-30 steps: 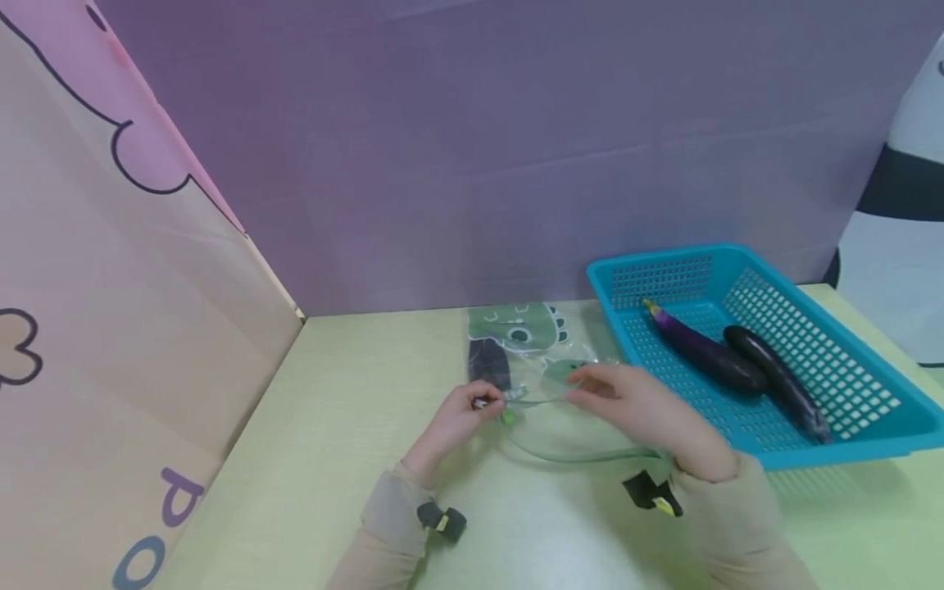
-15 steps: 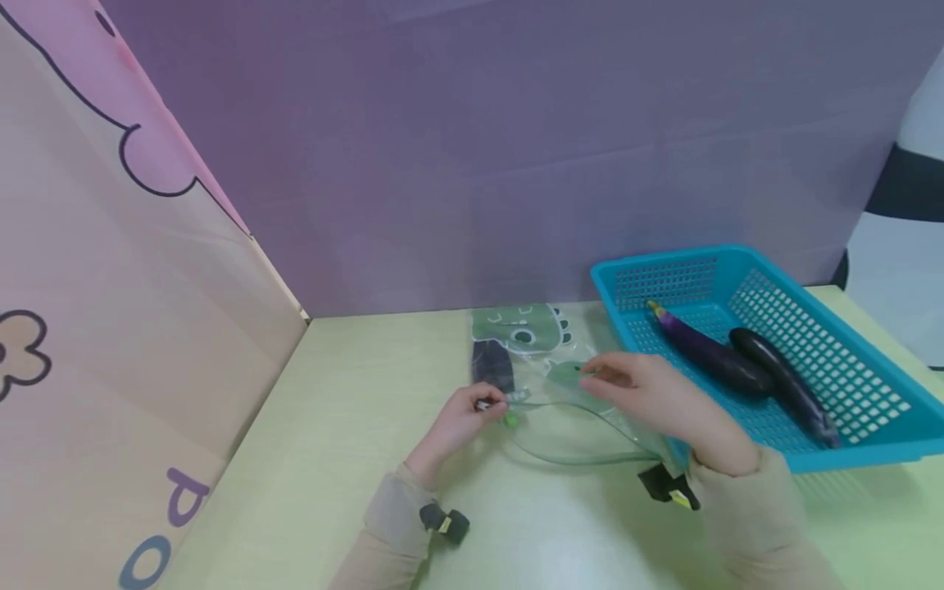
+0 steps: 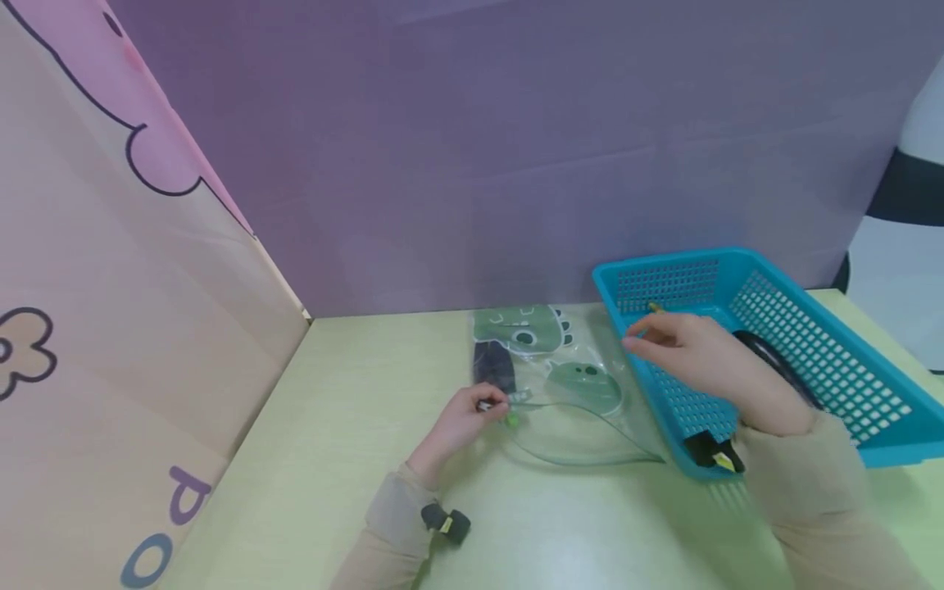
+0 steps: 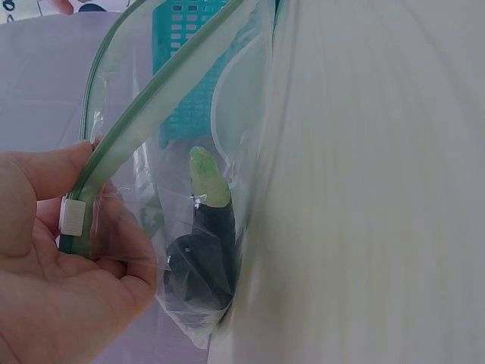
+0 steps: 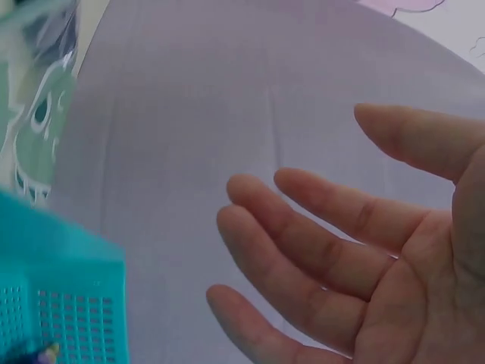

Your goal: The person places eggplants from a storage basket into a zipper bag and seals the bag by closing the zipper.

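Observation:
A clear zip bag (image 3: 586,389) with a green dinosaur print lies on the table, its mouth spread apart. My left hand (image 3: 457,422) pinches the zip strip at the bag's left end, beside the white slider (image 4: 72,217). Inside the bag is a dark eggplant (image 4: 212,227) with a green stem. My right hand (image 3: 701,360) hovers above the blue basket's left side, holding nothing, fingers apart and slightly bent in the right wrist view. One eggplant (image 3: 782,365) in the basket shows in part; another is hidden behind my right hand except its yellowish stem tip (image 3: 655,308).
The blue perforated basket (image 3: 667,283) stands on the table's right, its left wall beside the bag. A purple cloth backdrop (image 3: 457,164) rises behind the table (image 3: 369,369), and a printed sheet (image 3: 147,328) stands on the left.
My right hand has let go of the bag's zip edge and moved right over the basket. The bag's mouth stays apart. The left hand keeps its pinch in place.

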A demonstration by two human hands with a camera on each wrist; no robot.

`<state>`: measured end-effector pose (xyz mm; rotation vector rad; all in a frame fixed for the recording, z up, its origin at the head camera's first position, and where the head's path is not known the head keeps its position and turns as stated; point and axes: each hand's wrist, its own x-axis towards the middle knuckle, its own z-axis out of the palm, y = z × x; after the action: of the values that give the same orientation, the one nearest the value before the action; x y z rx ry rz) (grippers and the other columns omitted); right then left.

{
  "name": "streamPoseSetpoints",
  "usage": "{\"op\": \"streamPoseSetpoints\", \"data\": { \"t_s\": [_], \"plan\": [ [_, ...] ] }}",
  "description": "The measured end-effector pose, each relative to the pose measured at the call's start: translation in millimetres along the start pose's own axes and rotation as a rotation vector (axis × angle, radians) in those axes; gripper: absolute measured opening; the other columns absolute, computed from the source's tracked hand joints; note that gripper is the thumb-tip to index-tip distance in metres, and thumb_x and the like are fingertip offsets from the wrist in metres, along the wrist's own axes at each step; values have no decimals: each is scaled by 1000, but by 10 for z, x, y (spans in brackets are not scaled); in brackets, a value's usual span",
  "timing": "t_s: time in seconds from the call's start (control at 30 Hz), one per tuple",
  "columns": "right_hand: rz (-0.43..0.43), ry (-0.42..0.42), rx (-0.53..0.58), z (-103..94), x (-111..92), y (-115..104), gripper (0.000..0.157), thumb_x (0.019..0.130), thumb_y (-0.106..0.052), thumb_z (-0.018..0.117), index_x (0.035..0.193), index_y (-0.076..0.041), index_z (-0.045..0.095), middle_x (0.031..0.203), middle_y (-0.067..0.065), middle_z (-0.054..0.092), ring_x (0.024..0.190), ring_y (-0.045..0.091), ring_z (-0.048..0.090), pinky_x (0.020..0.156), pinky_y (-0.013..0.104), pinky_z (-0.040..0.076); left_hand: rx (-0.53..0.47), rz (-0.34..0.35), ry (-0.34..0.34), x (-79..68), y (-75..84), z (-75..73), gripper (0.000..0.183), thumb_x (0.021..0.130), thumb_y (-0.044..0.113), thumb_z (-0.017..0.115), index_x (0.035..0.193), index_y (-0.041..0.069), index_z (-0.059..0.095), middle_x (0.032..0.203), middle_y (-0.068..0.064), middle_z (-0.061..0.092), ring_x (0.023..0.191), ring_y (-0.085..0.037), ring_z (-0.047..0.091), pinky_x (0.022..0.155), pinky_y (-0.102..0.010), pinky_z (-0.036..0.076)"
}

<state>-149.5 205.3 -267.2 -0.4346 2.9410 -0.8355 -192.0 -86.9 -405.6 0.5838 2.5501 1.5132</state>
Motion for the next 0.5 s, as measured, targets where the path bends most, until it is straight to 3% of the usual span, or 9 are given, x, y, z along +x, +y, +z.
{"op": "streamPoseSetpoints", "data": {
  "t_s": [0.27, 0.5],
  "plan": [
    [28, 11, -15, -119, 126, 262, 51, 96, -41, 44, 124, 1, 53, 109, 18, 65, 95, 28, 61, 78, 47, 49, 0, -4, 2, -6, 9, 1, 11, 87, 7, 59, 92, 0, 65, 92, -14, 64, 75, -8, 51, 68, -21, 46],
    [73, -15, 38, -138, 224, 457, 54, 97, -42, 42, 122, 5, 53, 103, 17, 67, 90, 24, 63, 75, 40, 52, -9, 9, -3, -7, -3, -1, 12, 87, 7, 59, 93, -1, 65, 93, -16, 64, 76, -7, 52, 68, -20, 46]
  ]
}}
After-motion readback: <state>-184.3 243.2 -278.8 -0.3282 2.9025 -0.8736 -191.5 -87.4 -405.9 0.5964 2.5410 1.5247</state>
